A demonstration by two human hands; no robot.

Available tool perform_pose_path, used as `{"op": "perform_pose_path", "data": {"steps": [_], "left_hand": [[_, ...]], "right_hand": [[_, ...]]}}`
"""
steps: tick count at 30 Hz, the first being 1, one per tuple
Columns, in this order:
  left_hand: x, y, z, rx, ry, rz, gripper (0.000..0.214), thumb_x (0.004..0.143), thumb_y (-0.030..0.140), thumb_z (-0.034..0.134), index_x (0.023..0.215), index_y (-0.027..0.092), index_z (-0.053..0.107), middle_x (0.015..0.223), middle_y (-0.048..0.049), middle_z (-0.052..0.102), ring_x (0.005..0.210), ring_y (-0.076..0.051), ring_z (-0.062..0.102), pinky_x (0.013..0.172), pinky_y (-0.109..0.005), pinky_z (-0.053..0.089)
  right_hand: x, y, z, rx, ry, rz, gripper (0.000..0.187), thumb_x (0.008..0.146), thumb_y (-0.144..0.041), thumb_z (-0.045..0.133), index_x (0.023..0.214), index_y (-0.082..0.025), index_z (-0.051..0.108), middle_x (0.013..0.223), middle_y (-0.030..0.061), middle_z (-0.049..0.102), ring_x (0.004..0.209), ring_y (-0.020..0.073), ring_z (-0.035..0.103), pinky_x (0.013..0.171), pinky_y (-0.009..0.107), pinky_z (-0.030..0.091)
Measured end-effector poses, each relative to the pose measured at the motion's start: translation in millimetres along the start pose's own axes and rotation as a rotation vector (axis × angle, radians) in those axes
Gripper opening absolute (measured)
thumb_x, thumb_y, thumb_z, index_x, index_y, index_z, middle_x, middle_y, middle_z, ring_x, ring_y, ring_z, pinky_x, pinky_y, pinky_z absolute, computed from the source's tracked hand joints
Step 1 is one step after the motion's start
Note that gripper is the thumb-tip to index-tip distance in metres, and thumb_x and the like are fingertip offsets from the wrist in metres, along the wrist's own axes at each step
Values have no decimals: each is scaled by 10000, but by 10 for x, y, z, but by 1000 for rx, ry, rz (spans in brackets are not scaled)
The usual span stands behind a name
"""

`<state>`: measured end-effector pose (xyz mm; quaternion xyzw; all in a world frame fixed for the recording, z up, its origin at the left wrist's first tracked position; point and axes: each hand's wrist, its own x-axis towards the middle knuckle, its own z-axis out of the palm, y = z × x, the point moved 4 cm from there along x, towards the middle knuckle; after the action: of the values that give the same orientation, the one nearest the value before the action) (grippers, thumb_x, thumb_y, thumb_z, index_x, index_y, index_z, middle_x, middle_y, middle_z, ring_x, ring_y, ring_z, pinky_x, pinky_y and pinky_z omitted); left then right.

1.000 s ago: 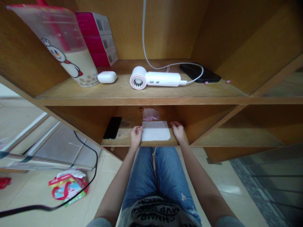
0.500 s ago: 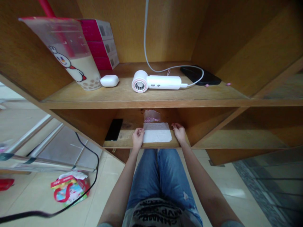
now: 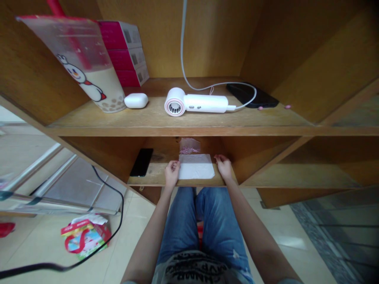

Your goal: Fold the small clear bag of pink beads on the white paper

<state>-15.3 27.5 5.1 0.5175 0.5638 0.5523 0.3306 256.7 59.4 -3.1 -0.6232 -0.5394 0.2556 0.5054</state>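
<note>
A white sheet (image 3: 196,167), like paper or tissue, lies flat on the lower shelf between my hands. My left hand (image 3: 172,173) rests at its left edge with the fingers curled in; whether they grip the sheet is unclear. Just off the sheet's right edge, my right hand (image 3: 224,166) has thumb and fingertips pinched together, and anything between them is too small to make out. Behind the sheet is a small clear bag (image 3: 190,145) of pink bits. A black phone (image 3: 142,162) lies left of my left hand.
On the shelf above stand a milk tea cup (image 3: 100,88), pink boxes (image 3: 126,57), a white earbud case (image 3: 136,100), a white handheld fan (image 3: 204,103) with a cable (image 3: 182,47) and a black object (image 3: 251,94). A bag (image 3: 85,236) lies on the floor.
My hands and the sheet stay in nearly the same place. The view has shifted slightly, and my knees have moved a little further apart, showing something red between them.
</note>
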Motion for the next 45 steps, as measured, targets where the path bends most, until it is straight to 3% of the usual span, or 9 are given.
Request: {"op": "perform_pose_path", "data": {"steps": [45], "left_hand": [[-6,16,-4,-14,-2,-7,191,749,336,520,769,154,573,600,8,544,566,-109,510,561,-212,393]], "right_hand": [[-24,-10,-11,31,17,15,332,742,-443,455,744,-159,626,765,84,659,669,194,568,619,282,407]]}}
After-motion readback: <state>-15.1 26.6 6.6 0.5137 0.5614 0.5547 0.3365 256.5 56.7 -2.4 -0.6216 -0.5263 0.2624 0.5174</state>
